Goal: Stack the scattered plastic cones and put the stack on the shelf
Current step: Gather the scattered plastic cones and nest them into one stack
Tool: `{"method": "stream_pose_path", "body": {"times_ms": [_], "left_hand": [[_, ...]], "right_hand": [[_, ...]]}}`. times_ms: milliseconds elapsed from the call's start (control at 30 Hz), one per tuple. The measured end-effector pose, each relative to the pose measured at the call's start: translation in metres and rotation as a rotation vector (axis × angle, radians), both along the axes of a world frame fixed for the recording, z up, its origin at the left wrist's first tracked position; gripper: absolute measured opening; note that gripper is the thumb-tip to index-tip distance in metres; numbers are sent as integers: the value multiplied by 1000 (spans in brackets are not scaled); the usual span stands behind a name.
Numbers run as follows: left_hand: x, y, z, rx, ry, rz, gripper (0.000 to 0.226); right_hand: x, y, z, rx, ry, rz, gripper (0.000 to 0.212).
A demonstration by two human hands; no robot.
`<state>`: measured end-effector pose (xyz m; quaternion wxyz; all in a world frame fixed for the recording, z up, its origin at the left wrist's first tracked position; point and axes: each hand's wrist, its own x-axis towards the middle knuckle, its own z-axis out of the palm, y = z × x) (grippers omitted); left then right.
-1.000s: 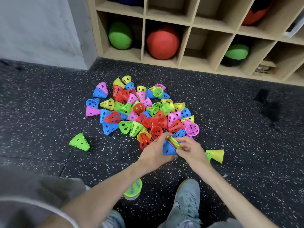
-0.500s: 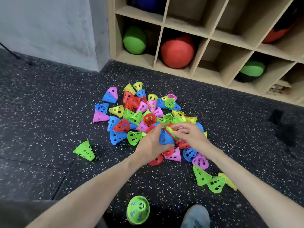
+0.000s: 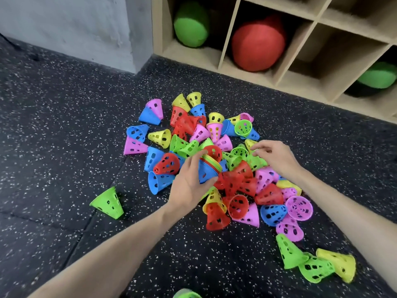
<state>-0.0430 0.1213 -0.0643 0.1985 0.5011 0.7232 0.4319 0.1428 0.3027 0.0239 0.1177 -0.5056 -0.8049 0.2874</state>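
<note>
Left hand (image 3: 189,181) grips the nested stack (image 3: 207,168) by its blue outer wall, mid-pile on the floor; right hand (image 3: 274,155) fingers loosely spread over green cones (image 3: 242,155), holding nothing. Cones look light, thin, flexible, perforated: pinch at the rim. Far shelf (image 3: 227,46) cubbies hold a green ball (image 3: 190,27) and a red ball (image 3: 257,43)

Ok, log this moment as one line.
left hand: grips nested cone stack | right hand: open, reaching over pile's green cones | shelf: no stack
</note>
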Motion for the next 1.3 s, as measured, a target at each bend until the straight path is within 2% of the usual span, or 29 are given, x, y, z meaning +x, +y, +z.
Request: {"method": "stream_pose_path", "body": {"times_ms": [300,533,667,900,1100,1300], "left_hand": [[-23,32,-19,9,10,75,75],[-24,89,-13,84,67,3,72],[-26,129,-12,118,-10,0,75],[-36,156,-37,95,-16,-69,75],[-30,170,-49,115,-90,-20,74],[-30,177,-49,115,-108,-21,76]], "right_hand": [[-43,73,-37,112,-67,33,24],[-62,141,-73,243,-279,153,33],[-76,171,-85,248,-265,106,30],[-75,216,-107,63,-343,12,46],[-94,221,-106,18,-207,-109,46],[-97,229,-110,-126,-201,-156,47]]}}
